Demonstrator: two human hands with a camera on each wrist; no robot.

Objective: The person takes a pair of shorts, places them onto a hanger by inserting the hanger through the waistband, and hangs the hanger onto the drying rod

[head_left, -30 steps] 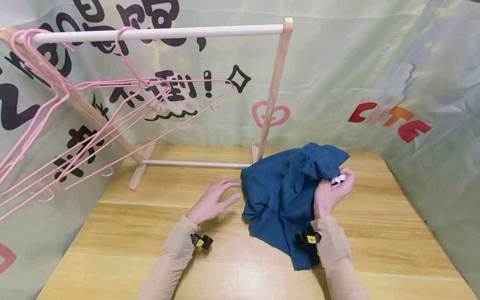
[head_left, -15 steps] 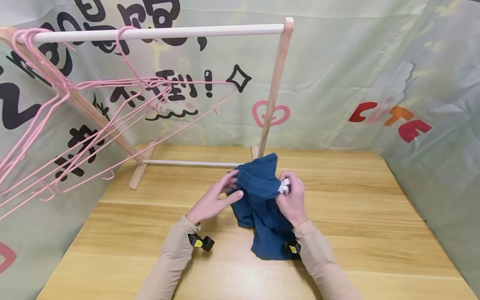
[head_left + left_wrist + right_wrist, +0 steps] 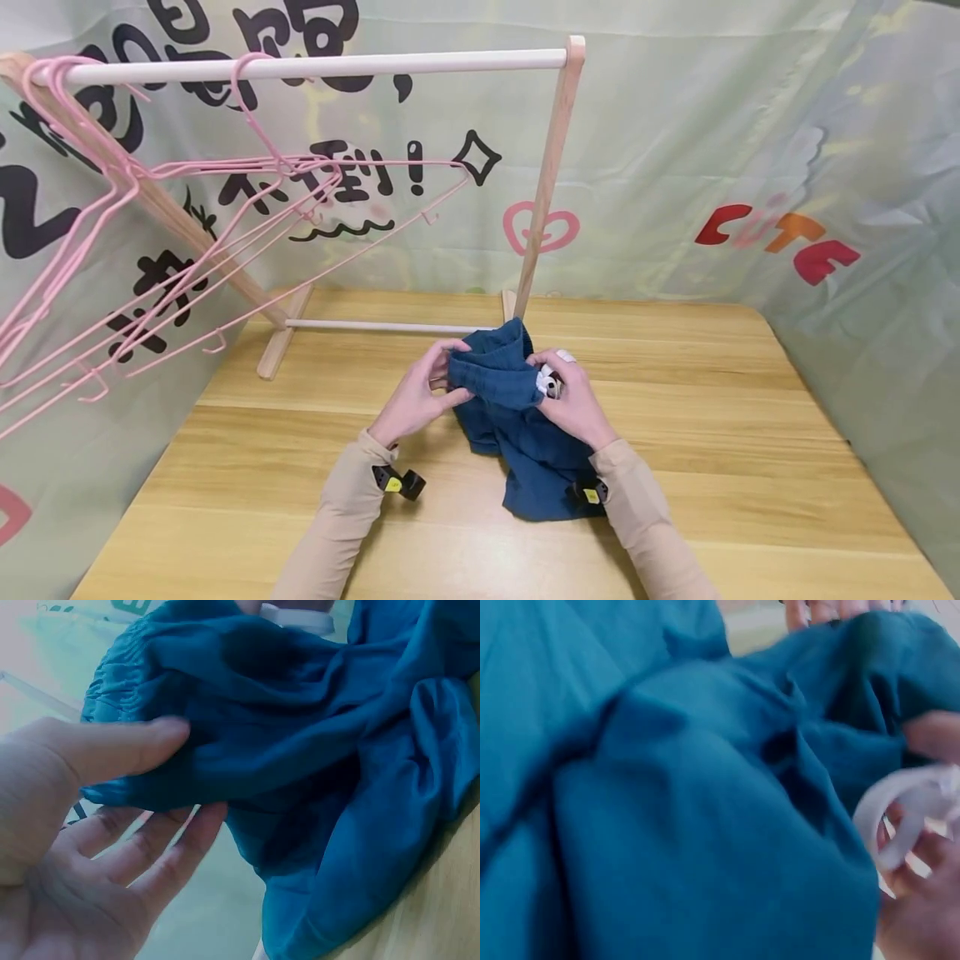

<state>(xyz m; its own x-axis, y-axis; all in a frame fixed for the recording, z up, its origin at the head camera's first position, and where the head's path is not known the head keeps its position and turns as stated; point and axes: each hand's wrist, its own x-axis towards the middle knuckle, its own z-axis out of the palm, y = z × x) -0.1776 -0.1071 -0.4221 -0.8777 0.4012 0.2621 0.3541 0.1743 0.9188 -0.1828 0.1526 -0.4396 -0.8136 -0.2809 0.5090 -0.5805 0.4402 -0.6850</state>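
Note:
Dark blue pants (image 3: 528, 454) lie bunched on the table, with their waistband lifted toward the rack. A gathered elastic edge (image 3: 116, 682) shows in the left wrist view. My left hand (image 3: 414, 402) holds the left end of the waistband, thumb in front and fingers behind the cloth. At the other end, my right hand (image 3: 579, 408) grips the cloth beside a white loop (image 3: 551, 382). In the right wrist view the white ring-shaped loop (image 3: 877, 814) sits against the fingers; its exact kind is unclear. Folds hide the lower part of the pants.
Behind the hands stands a wooden rack (image 3: 551, 175) with a white top rail (image 3: 420, 62) and a lower white bar (image 3: 390, 327). Several pink hangers (image 3: 281, 167) hang at its left. A printed cloth backdrop (image 3: 675, 133) encloses the wooden table (image 3: 750, 467).
My right hand has brought the pants left and slightly nearer, bunching them. My left hand, earlier beside the cloth with spread fingers, now holds the waistband's left end.

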